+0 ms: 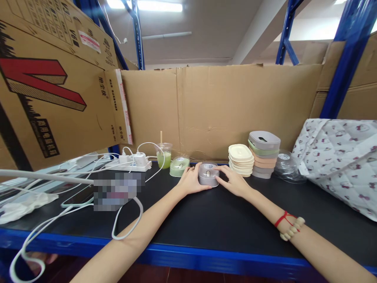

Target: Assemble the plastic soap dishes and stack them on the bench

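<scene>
A small grey box with a clear domed lid (209, 174) stands on the black shelf top (218, 220). My left hand (193, 181) is wrapped round its left side, with the thumb along the lower front. On the right side, the fingers and thumb of my right hand (232, 181) touch the lid and rim. A green box with a clear lid (179, 166) sits just left of my left hand. Behind my right hand are a stack of cream trays (240, 159) and a taller stack of grey, green and orange bowls (264, 155).
Clear lids (287, 167) lie beside a patterned quilted cloth (338, 157) at the right. A cup of green drink (164, 156), a power strip (129, 163), white cables and a phone (79, 196) occupy the left. Cardboard (212, 106) closes off the back.
</scene>
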`<state>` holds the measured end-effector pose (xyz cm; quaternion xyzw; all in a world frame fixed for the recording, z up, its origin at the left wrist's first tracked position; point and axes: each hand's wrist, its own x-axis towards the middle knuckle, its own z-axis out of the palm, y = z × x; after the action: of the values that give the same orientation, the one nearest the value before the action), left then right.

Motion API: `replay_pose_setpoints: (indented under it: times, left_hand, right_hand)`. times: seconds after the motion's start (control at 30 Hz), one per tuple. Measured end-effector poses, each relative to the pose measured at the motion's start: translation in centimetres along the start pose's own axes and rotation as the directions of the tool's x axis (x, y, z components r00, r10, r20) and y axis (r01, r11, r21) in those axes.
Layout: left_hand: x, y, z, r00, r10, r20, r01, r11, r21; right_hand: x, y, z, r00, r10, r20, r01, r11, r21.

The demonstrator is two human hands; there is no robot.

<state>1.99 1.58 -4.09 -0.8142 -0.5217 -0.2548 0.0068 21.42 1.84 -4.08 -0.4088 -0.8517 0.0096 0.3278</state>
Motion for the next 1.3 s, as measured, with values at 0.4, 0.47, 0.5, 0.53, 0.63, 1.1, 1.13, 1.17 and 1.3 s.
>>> replay_pose_setpoints:
  times: [0.4,0.47,0.5,0.53,0.63,1.1,1.13,1.17,1.3]
  left_hand:
    - [0.1,0.0,0.5,0.985,0.154,-0.074,-0.157,0.987,-0.045]
    - [0.0,0.1,0.5,0.974,0.198,-0.107,-0.206,0.976,-0.072]
    - [0.0,0.2,0.5,0.968,0.219,-0.121,-0.230,0.969,-0.086]
    - [0.0,0.2,0.4,0.962,0.241,-0.132,-0.254,0.962,-0.098]
    - [0.0,0.4,0.3,0.942,0.301,-0.150,-0.319,0.940,-0.119]
    - [0.2,-0.3,1.1,0.986,0.152,-0.068,-0.166,0.908,-0.384]
    - [0.2,-0.5,1.3,0.991,0.132,-0.021,-0.129,0.907,-0.400]
    - [0.1,-0.7,1.5,0.992,0.122,0.025,-0.101,0.905,-0.412]
    - [0.2,-1.2,1.9,0.985,0.149,0.081,-0.098,0.890,-0.446]
  right_hand:
    - [-0.2,0.8,1.3,0.991,0.136,-0.002,-0.134,0.984,0.117]
    - [-0.2,1.0,1.7,0.984,0.179,-0.001,-0.177,0.971,0.162]
    - [-0.1,1.0,1.9,0.979,0.201,-0.002,-0.198,0.962,0.187]
    - [-0.1,1.1,2.0,0.976,0.220,-0.008,-0.213,0.953,0.214]
    - [0.2,1.1,2.1,0.967,0.253,-0.032,-0.234,0.929,0.288]
    - [0.7,1.0,1.9,0.949,0.309,-0.058,-0.268,0.892,0.364]
    - [0.7,1.1,1.8,0.950,0.307,-0.050,-0.270,0.893,0.361]
    - [0.7,1.2,1.8,0.950,0.310,-0.041,-0.276,0.891,0.361]
    - [0.7,1.5,1.6,0.952,0.305,-0.024,-0.281,0.902,0.327]
